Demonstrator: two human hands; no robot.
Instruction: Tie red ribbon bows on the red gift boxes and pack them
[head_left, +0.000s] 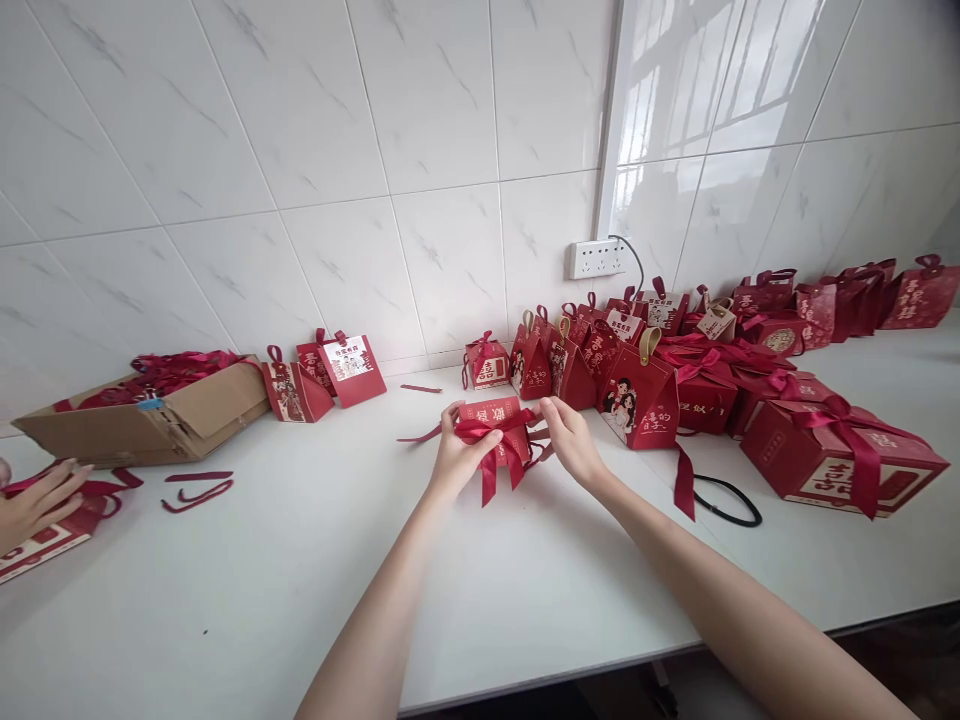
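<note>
Left hand (457, 455) grips the near left end of a small red gift box (491, 412), thumb pressed on the ribbon bow (496, 440) tied across its front. Right hand (570, 440) pinches the box's right end, fingertips closed where the ribbon runs round the corner. The box is held just above the white worktop (315, 560), the bow's tails hanging down in front.

Right of the box stands a crowd of house-shaped red boxes (637, 395). Farther right lies a large red box (840, 460) with its own bow, and a black loop (727, 500) lies between the two. Behind the box and up on the tiled wall is a socket (595, 258). Well left of it sit an open cardboard carton (142, 415), loose ribbon strips (199, 488) and, at the frame edge, another person's hand (34, 500).
</note>
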